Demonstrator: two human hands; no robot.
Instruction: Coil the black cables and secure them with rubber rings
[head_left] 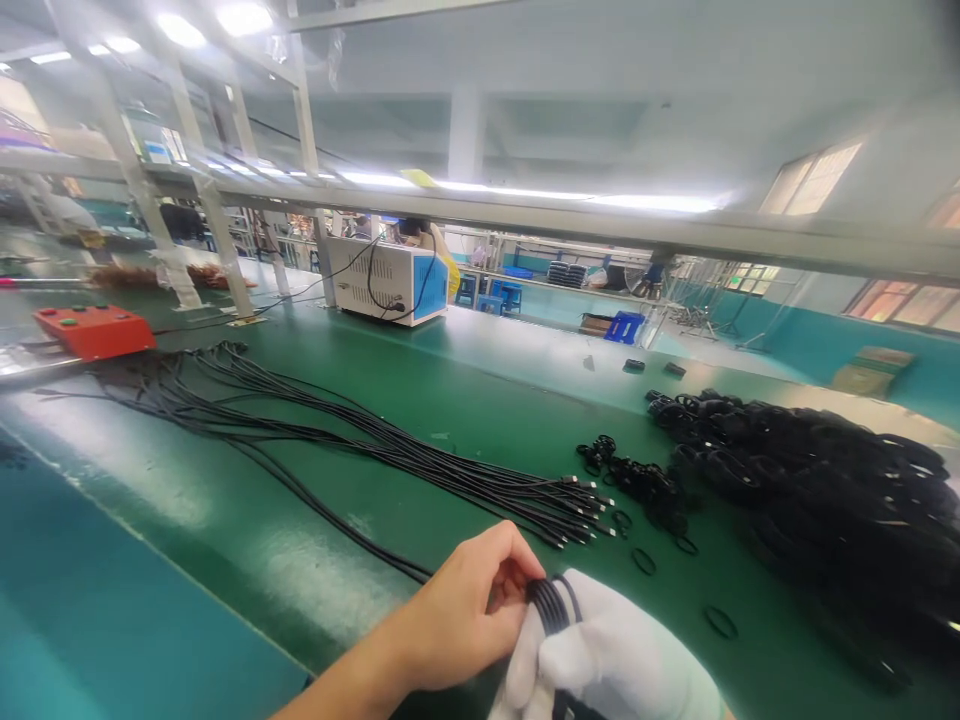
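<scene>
A coiled black cable [550, 606] is held between my two hands at the bottom centre, over the near side of the green tabletop. My left hand [480, 600], bare, is closed with its fingertips at the coil's left side. In a white glove, my right hand [607, 650] grips the coil's loops from the right and below. A long bundle of black cables [420, 450] lies just beyond, its plug ends [592, 510] nearest my hands. Two cable strands [352, 535] run from the left toward my left hand. Black bands [643, 561] lie loose to the right.
A large heap of coiled black cables [825, 490] covers the right side, with a smaller pile of black bands [645, 485] beside it. At left stands a red button box [96, 332]. A white and blue machine [390, 282] sits at the back under a metal shelf frame [525, 205].
</scene>
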